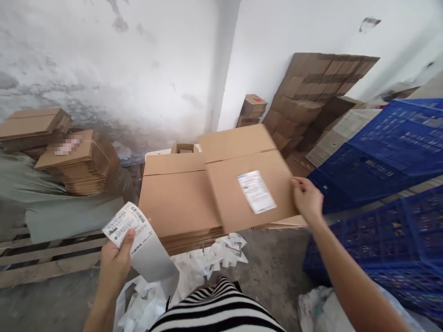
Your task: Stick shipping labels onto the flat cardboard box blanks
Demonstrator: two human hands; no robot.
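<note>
head view: the flat carton (228, 196), askew on the stack (173, 205), is gripped at its right edge by the right hand (306, 198), and the label strip (140, 240) is pinched in the left hand (116, 260). held by one edge only, the carton may be slid off the stack.

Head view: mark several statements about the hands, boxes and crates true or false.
1. The left hand holds a label strip. True.
2. The right hand grips a crate. False: it is at the right edge of the top box.
3. The top box bears a label. True.
4. The crates stand left of the stack of flat boxes. False: they stand to its right.
5. Paper scraps lie on the floor in front of the stack. True.
</note>
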